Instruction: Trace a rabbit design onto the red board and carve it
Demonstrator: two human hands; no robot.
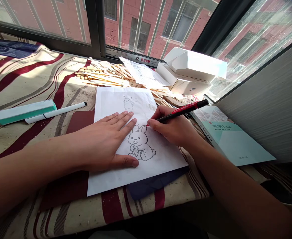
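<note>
A white sheet of paper lies on a dark red folder-like board. On it is a line drawing of a rabbit with a carrot, and a smaller cartoon figure farther up. My left hand rests flat on the paper, fingers stretched out, just left of the rabbit. Closed around a black and red pen, my right hand sits at the rabbit's right ear. The pen's red tip is at the paper beside that ear, partly hidden by the fingers.
At left lie a white and teal box and a white marker. Behind the paper are thin wooden strips, another drawn sheet and a white box. A book lies right. Striped cloth covers the surface by the window.
</note>
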